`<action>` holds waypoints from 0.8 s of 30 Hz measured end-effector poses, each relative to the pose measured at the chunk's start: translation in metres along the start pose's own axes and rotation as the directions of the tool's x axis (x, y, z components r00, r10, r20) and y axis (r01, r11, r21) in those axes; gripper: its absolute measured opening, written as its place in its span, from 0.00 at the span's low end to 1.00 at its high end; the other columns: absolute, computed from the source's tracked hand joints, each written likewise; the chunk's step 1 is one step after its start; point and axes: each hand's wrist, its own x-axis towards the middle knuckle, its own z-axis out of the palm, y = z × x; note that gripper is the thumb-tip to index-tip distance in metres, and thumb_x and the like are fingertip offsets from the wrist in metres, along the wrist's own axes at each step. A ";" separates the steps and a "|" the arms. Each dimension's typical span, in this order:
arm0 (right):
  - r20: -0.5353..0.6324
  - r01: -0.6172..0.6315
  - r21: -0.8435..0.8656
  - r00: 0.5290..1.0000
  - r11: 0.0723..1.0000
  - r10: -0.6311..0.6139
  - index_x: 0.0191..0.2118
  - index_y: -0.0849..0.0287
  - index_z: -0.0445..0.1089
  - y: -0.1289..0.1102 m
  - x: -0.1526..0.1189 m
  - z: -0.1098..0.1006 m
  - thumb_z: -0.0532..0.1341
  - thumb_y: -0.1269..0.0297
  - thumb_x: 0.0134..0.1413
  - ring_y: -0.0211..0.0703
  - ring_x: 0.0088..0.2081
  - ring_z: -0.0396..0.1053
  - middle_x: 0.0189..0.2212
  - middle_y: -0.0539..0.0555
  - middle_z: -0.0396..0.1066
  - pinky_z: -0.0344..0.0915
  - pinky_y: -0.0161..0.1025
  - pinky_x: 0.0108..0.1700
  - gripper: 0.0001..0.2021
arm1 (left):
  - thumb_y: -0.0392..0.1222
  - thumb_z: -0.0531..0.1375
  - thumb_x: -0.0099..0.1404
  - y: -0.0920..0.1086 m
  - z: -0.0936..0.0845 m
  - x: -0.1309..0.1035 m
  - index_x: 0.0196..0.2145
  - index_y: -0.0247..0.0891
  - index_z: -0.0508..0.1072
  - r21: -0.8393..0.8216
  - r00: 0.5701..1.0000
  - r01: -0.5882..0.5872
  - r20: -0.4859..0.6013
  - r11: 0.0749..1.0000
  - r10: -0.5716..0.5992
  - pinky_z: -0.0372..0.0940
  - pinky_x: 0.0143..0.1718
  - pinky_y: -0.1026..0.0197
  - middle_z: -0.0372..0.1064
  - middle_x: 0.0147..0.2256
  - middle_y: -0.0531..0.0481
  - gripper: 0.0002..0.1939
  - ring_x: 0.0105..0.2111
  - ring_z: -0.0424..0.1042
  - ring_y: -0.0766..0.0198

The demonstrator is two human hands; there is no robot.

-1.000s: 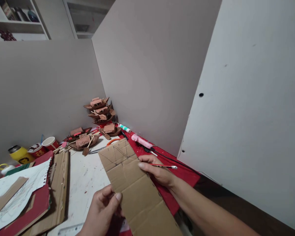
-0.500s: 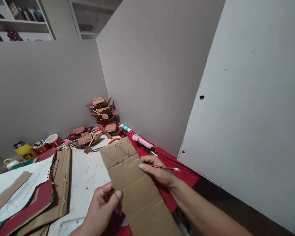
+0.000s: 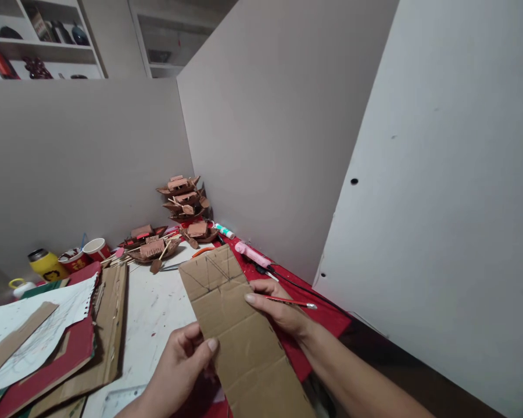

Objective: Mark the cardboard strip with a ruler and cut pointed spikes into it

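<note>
A long brown piece of cardboard (image 3: 244,337) is held up in front of me, with dark zigzag lines drawn near its far end. My left hand (image 3: 187,360) pinches its left edge, thumb on top and fingers beneath. On the opposite edge, my right hand (image 3: 276,305) grips the cardboard with the thumb on its face. A red pencil (image 3: 292,302) is tucked in that same hand, its pale end pointing right. Fingers under the sheet are partly hidden.
Small brown model boats (image 3: 185,194) are stacked in the corner, with others beside them. A pink glue gun (image 3: 253,254) and its black cord lie along the right wall. Cardboard and paper sheets (image 3: 39,342) pile up at left, before a yellow bottle (image 3: 47,265) and paper cups (image 3: 96,249).
The view has shifted slightly, so the background sits a little lower and further right. Both hands keep their hold on the cardboard, which has barely moved.
</note>
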 end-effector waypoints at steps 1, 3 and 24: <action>-0.003 0.004 0.000 1.000 1.000 -0.004 0.34 0.62 0.78 0.000 0.000 0.000 0.70 0.50 0.46 0.42 0.30 0.73 0.30 0.54 0.77 0.66 0.37 0.34 0.18 | 0.58 0.64 0.59 -0.003 0.001 0.000 0.28 0.34 0.75 -0.006 0.999 0.011 0.041 1.000 -0.010 0.56 0.25 0.66 0.66 0.22 0.52 0.21 0.22 0.60 0.69; -0.009 0.010 -0.001 1.000 1.000 -0.010 0.34 0.62 0.78 0.000 0.001 0.000 0.70 0.50 0.46 0.40 0.29 0.72 0.29 0.53 0.77 0.66 0.36 0.33 0.18 | 0.59 0.64 0.59 -0.008 0.002 -0.001 0.27 0.34 0.74 -0.004 0.990 0.045 0.135 0.999 -0.044 0.54 0.25 0.67 0.65 0.22 0.52 0.22 0.23 0.59 0.70; -0.017 0.017 0.013 1.000 1.000 -0.017 0.32 0.63 0.78 -0.002 0.000 0.002 0.70 0.51 0.46 0.41 0.29 0.71 0.27 0.53 0.76 0.66 0.37 0.34 0.17 | 0.62 0.63 0.58 -0.017 0.000 -0.005 0.26 0.34 0.75 0.069 0.976 0.080 0.196 0.994 -0.092 0.56 0.26 0.66 0.68 0.22 0.50 0.25 0.22 0.62 0.69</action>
